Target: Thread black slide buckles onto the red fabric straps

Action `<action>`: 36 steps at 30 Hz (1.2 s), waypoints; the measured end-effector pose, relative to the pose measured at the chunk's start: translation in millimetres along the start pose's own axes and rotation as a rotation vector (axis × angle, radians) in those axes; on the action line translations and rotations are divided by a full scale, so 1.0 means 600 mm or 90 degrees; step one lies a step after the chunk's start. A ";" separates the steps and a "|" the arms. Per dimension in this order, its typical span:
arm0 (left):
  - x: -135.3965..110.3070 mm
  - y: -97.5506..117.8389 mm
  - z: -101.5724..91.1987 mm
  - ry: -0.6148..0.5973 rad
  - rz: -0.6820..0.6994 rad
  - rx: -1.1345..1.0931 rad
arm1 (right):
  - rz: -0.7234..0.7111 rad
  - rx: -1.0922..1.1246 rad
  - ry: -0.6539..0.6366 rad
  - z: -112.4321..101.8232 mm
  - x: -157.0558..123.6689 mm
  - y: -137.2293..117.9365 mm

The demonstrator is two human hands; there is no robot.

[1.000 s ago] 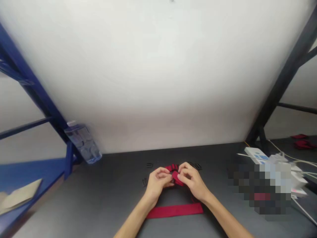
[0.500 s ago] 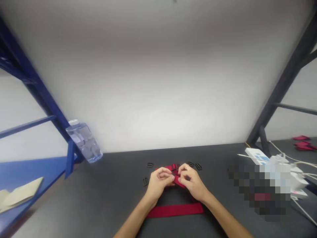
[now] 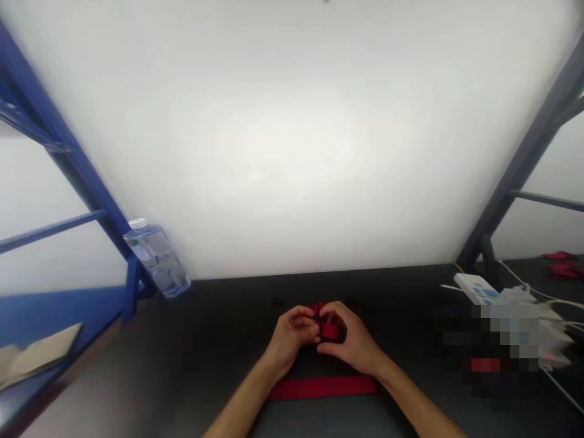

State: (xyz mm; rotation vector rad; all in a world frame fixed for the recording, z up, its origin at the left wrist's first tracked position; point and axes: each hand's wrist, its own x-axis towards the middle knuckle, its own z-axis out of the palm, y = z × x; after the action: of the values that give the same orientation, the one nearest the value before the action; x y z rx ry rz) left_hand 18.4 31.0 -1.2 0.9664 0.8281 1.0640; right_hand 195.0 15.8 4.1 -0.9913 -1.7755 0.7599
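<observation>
A red webbing strap (image 3: 330, 331) is between my two hands above the dark table. My left hand (image 3: 294, 334) is closed, its thumb and fingers pinching the strap near its middle. My right hand (image 3: 349, 337) curls around the strap's right side, fingertips on its upper part and thumb lower down, apart from the fingers. A buckle on the strap is mostly hidden by my fingers and the dim light. A flat straight length of red strap (image 3: 326, 387) lies across the table nearer to me, between my forearms. Small black strap buckles (image 3: 359, 305) lie dimly behind my right hand.
A clear plastic bottle (image 3: 157, 258) stands at the left by the blue frame. Papers (image 3: 43, 356) lie far left. On the right are a white power strip (image 3: 477, 287), white cables and a blurred-out patch. More red pieces (image 3: 564, 267) lie at the far right.
The picture has darkened over the table. My right thumb has moved down and away from its fingers, and the strap piece now shows as a loop between the hands.
</observation>
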 end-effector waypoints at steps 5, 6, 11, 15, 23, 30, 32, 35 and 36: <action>0.009 0.002 -0.010 0.038 0.042 0.062 | -0.056 -0.077 0.031 -0.001 0.000 0.004; 0.012 0.006 -0.017 0.063 0.059 0.088 | -0.064 -0.088 0.032 -0.005 0.000 0.007; 0.023 0.030 -0.060 0.180 0.137 0.250 | -0.058 -0.145 0.023 -0.028 0.002 0.015; 0.024 0.022 -0.063 0.151 0.104 0.242 | -0.038 -0.155 -0.017 -0.025 0.000 0.013; 0.023 0.005 -0.044 0.108 0.049 0.164 | -0.021 -0.238 -0.058 0.001 -0.004 0.018; 0.023 0.010 -0.051 0.088 0.060 0.155 | -0.010 -0.207 -0.026 0.006 -0.003 0.032; 0.025 0.009 -0.054 0.095 0.065 0.174 | -0.004 -0.198 -0.019 0.008 -0.004 0.033; 0.028 0.006 -0.060 0.101 0.084 0.219 | 0.004 -0.181 -0.009 0.008 -0.003 0.031; 0.028 0.006 -0.062 0.103 0.085 0.235 | 0.004 -0.176 -0.005 0.008 -0.003 0.030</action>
State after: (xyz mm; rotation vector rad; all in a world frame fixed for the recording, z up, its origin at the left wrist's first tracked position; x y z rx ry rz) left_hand -11.5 56.6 -12.9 1.2703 1.1326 1.1367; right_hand 196.1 22.6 -13.3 -1.1763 -1.9186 0.5312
